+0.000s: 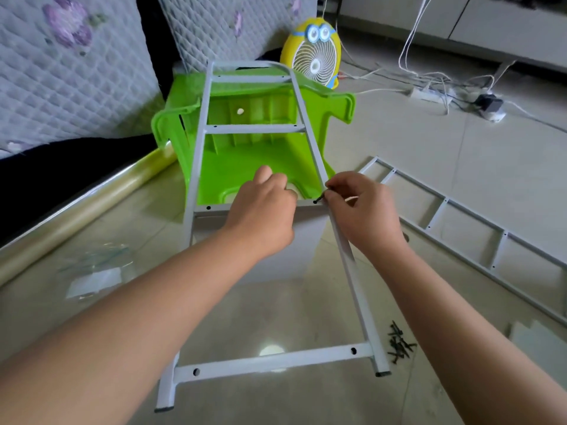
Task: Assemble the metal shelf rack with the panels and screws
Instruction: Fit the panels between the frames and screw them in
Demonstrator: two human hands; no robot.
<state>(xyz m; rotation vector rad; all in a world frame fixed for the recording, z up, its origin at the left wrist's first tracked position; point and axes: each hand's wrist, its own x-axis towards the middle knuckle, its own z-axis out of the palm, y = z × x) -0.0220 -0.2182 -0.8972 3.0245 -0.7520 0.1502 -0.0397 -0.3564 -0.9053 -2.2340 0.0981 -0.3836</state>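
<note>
A white metal ladder-shaped side frame [352, 262] leans up from the floor onto a green plastic stool [245, 167]. A white shelf panel [306, 240] hangs under its middle rung. My left hand [264, 210] grips that rung and the panel's top edge. My right hand [365, 210] pinches a black screw [319, 199] at the hole on the rung's right end. A second side frame [460, 228] lies flat on the floor to the right. Several loose black screws [400, 346] lie by the frame's near right foot.
A clear plastic bag with a paper sheet [95, 277] lies on the tiles at left. A shiny roll [79, 210] runs along the left. A yellow cartoon fan [313, 53] stands behind the stool. Cables and a power strip [429, 94] lie at the back right.
</note>
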